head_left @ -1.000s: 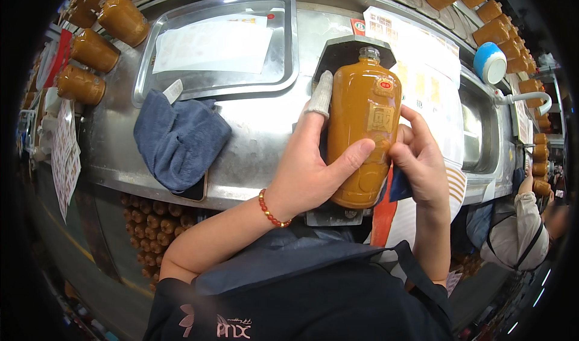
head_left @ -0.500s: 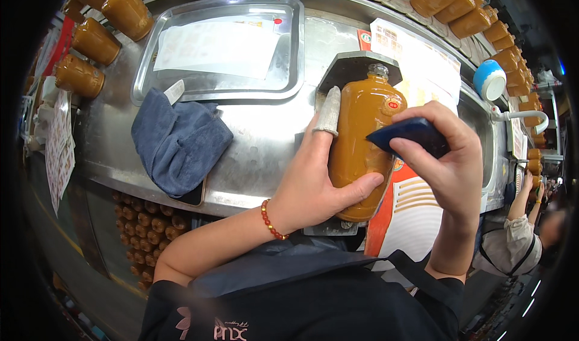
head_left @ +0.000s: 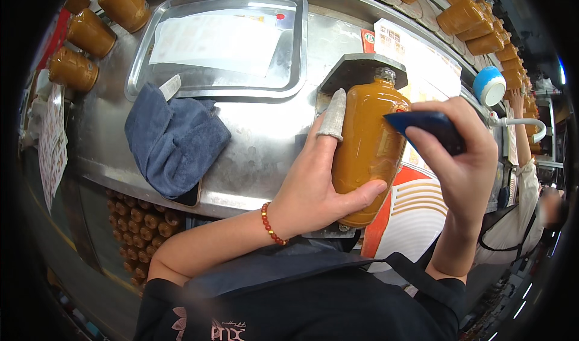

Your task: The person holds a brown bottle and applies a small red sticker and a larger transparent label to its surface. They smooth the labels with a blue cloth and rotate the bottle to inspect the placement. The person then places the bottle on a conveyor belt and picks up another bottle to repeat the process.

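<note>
On the metal counter (head_left: 265, 142), just right of the blue towel (head_left: 172, 139), a brown bottle (head_left: 368, 148) is held lying down by the left hand (head_left: 313, 184), whose fingers are wrapped around it. A small blue cloth (head_left: 425, 127) is pinched in the right hand (head_left: 461, 160), and it has been lifted off the bottle's right side, where it was pressed a moment ago. So the wiping seems to be paused or done, and behind the towel a metal tray (head_left: 217, 82) is seen.

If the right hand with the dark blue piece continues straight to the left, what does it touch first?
Most likely the orange bottle: the right hand holds the dark blue piece at its side, though depth is unclear.
</note>
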A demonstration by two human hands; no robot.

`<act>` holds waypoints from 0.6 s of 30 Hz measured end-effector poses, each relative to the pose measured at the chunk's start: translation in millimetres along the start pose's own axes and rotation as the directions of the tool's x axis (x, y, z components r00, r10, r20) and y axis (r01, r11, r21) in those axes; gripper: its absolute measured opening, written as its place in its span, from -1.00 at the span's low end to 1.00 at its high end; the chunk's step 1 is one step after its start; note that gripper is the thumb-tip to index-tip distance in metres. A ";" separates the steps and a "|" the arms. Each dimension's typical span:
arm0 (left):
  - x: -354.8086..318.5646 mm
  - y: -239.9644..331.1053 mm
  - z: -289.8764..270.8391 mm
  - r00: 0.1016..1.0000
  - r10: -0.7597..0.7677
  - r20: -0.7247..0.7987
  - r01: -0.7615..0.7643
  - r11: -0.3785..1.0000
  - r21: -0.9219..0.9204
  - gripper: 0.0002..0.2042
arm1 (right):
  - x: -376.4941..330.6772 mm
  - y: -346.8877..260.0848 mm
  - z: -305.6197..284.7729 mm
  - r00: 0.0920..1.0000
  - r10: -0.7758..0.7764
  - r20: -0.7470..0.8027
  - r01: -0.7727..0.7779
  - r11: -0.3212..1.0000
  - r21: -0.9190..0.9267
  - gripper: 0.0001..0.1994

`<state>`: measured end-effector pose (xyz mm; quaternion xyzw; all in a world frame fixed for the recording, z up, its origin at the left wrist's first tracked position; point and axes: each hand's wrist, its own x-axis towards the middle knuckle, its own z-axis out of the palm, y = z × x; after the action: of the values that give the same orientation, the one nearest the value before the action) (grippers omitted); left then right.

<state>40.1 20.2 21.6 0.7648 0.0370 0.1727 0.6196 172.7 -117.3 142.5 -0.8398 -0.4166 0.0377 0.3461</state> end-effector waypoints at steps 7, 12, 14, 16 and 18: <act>-4.1 -13.0 -10.4 0.979 0.190 0.071 -0.197 0.974 0.116 0.38 | -54.9 8.2 11.6 0.894 -0.445 0.049 0.444 0.871 -0.209 -0.57; -6.9 -23.5 -13.0 0.926 0.342 0.162 -0.364 0.921 0.139 0.50 | -64.9 6.0 6.0 0.940 -0.300 0.164 0.295 0.954 0.051 -0.61; -5.1 -25.9 -13.7 0.911 0.376 0.169 -0.401 0.904 0.146 0.50 | -48.7 6.7 7.2 0.991 -0.107 0.081 0.099 0.990 0.097 -0.65; -5.3 -28.2 -13.6 0.911 0.386 0.149 -0.406 0.901 0.153 0.51 | -34.8 14.1 10.1 0.991 -0.114 -0.075 0.117 0.993 0.034 -0.70; -4.6 -28.9 -12.1 0.909 0.396 0.133 -0.412 0.902 0.127 0.50 | -44.0 13.0 10.0 0.954 -0.294 -0.054 0.282 0.946 -0.159 -0.59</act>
<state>36.5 36.9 -5.1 0.8087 -0.1417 0.2539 0.5113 149.4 -149.1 117.0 -0.7941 -0.5229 -0.0770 0.3000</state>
